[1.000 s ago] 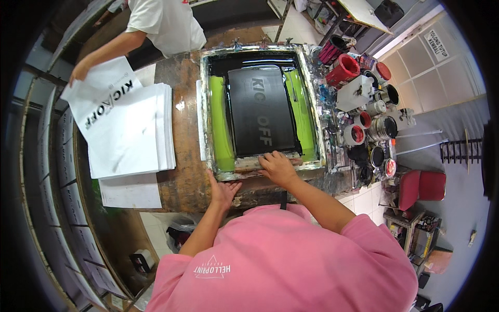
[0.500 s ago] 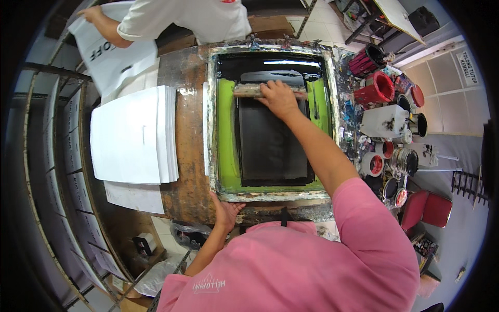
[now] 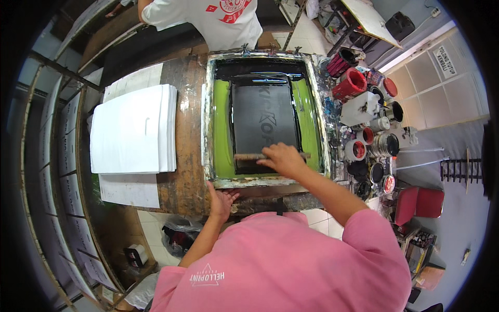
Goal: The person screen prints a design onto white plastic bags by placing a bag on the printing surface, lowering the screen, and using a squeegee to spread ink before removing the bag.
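Note:
My right hand [image 3: 285,160] is closed round the wooden handle of a long squeegee [image 3: 247,156], which lies across the near part of a screen-printing frame [image 3: 207,114]. Inside that frame, the mesh [image 3: 249,112] has a dark grey middle with faint lettering, bright green side strips and glossy black ink [image 3: 249,67] pooled at the far end. My left hand [image 3: 222,202] is at the near left corner of the frame, thumb against its edge, fingers stretched out with nothing held in them.
A stack of white sheets [image 3: 130,130] sits left of the frame on the stained wooden table [image 3: 186,119]. Ink pots, including a red bucket [image 3: 349,86], and a white canister [image 3: 359,109] crowd the right side. Beyond the table stands a person in a white shirt [image 3: 208,21]. Racks [image 3: 78,171] line the left.
My right hand has drawn the squeegee from the far end of the mesh to the near end, uncovering faint lettering. The co-worker has turned aside, and their printed sheet has left view.

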Action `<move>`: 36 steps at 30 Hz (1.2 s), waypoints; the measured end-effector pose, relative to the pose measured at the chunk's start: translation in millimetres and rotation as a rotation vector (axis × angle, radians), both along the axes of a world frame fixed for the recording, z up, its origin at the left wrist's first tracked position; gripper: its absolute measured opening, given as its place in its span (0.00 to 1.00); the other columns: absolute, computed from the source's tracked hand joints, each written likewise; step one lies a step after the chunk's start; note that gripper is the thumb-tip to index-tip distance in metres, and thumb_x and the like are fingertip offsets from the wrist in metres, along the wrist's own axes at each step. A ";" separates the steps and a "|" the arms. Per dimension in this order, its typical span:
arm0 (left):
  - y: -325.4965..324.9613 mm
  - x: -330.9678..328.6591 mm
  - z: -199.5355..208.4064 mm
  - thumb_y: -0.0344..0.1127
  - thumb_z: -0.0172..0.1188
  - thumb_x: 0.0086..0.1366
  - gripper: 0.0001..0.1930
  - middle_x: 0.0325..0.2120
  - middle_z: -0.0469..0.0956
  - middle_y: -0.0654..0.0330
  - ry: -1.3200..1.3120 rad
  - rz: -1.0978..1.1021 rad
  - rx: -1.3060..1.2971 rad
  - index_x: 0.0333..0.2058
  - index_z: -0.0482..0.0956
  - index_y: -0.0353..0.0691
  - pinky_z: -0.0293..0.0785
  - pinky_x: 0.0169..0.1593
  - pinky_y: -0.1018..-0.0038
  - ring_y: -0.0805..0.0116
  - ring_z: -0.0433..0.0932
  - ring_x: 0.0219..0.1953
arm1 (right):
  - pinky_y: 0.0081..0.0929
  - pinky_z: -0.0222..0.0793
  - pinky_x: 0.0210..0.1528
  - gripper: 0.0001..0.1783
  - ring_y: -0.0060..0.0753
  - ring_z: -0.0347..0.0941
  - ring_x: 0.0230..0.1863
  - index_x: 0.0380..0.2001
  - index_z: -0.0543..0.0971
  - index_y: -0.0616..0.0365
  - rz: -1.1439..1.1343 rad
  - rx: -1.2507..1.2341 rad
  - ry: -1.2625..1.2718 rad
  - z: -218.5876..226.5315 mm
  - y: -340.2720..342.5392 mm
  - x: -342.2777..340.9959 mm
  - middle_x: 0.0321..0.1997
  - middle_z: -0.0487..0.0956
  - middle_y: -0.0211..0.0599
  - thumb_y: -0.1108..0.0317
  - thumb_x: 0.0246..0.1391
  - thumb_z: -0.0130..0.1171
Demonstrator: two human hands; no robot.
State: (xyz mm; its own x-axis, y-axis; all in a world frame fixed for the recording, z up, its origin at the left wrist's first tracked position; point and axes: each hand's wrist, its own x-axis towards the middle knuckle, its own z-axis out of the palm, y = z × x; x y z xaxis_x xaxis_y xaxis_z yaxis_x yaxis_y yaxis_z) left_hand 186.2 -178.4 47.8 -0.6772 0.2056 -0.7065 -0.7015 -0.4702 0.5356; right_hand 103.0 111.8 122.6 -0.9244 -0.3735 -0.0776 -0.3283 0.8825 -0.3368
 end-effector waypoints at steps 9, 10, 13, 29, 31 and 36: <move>-20.0 -21.9 120.4 0.81 0.31 0.72 0.52 0.61 0.77 0.42 0.452 -0.111 0.225 0.65 0.67 0.30 0.65 0.70 0.56 0.50 0.74 0.66 | 0.53 0.61 0.62 0.22 0.41 0.73 0.46 0.46 0.80 0.52 -0.223 0.128 0.472 112.9 -42.9 57.8 0.39 0.76 0.35 0.48 0.58 0.67; -21.8 -27.3 131.5 0.80 0.32 0.72 0.52 0.63 0.75 0.41 0.548 -0.129 0.284 0.65 0.67 0.31 0.63 0.72 0.55 0.50 0.72 0.68 | 0.55 0.58 0.63 0.23 0.41 0.73 0.45 0.47 0.80 0.53 -0.243 0.073 0.559 129.0 -42.1 46.2 0.38 0.76 0.35 0.49 0.57 0.67; -9.9 -58.6 154.3 0.76 0.35 0.75 0.48 0.71 0.64 0.37 0.870 -0.195 0.293 0.71 0.61 0.35 0.56 0.76 0.50 0.45 0.62 0.75 | 0.47 0.59 0.56 0.22 0.41 0.73 0.40 0.43 0.81 0.53 -0.229 0.075 0.779 170.7 -27.0 -0.7 0.33 0.76 0.35 0.47 0.57 0.66; 13.5 -61.4 -3.4 0.81 0.40 0.68 0.59 0.79 0.50 0.44 0.873 -0.945 -1.759 0.76 0.54 0.30 0.15 0.73 0.28 0.45 0.35 0.82 | 0.48 0.61 0.47 0.27 0.43 0.78 0.32 0.29 0.84 0.55 -0.205 0.018 0.907 251.3 -7.8 -94.0 0.26 0.81 0.36 0.39 0.60 0.63; 18.7 -62.9 6.1 0.79 0.43 0.69 0.57 0.77 0.54 0.44 0.895 -0.881 -1.730 0.75 0.56 0.28 0.17 0.73 0.28 0.45 0.38 0.82 | 0.49 0.62 0.48 0.28 0.44 0.79 0.33 0.29 0.84 0.55 -0.218 0.003 0.880 258.9 -7.8 -100.4 0.27 0.82 0.38 0.38 0.61 0.61; 46.0 -101.4 40.7 0.60 0.61 0.72 0.41 0.68 0.72 0.42 1.161 -0.556 -1.558 0.67 0.69 0.27 0.46 0.76 0.37 0.44 0.65 0.74 | 0.43 0.64 0.49 0.31 0.47 0.79 0.33 0.31 0.84 0.60 -0.234 0.021 0.777 291.7 -7.9 -110.1 0.27 0.82 0.45 0.38 0.63 0.59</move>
